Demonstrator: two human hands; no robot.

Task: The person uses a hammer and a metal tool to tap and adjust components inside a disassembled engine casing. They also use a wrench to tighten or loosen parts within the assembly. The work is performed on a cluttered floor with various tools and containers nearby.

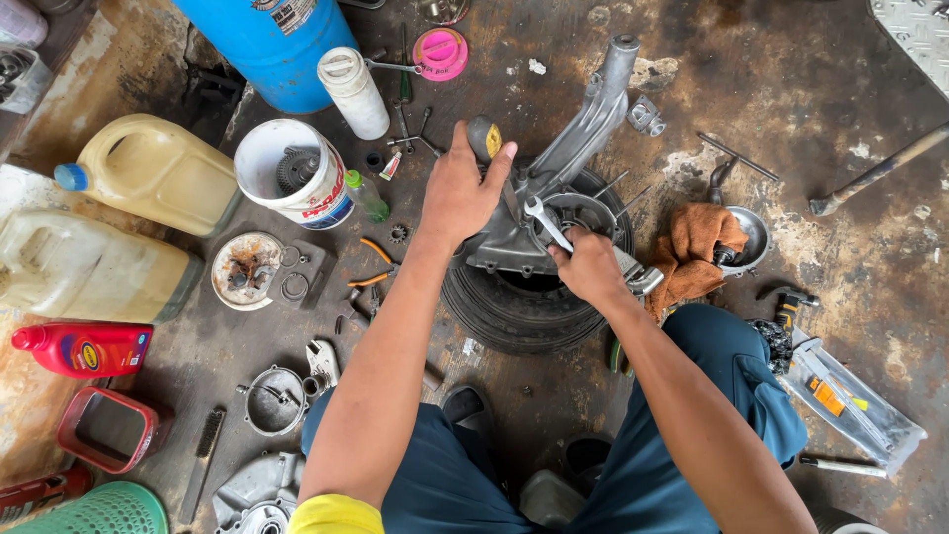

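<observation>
A grey metal engine casing with a long arm (573, 148) lies on a black tyre (514, 311) on the dirty floor. My left hand (460, 193) grips a tool with a grey and yellow handle (484, 138), held upright against the casing's left side. My right hand (590, 267) holds a silver spanner (547, 222), its open jaw set on the round opening in the casing's middle. Both forearms reach forward from my blue-trousered knees.
An orange rag (692, 252) and metal bowl (753, 237) lie right of the tyre. On the left are a white bucket (292, 173), yellow jugs (148, 168), a red bottle (84, 348), a blue drum (272, 44), loose parts and pliers (374, 265). A plastic bag of tools (850, 400) is at right.
</observation>
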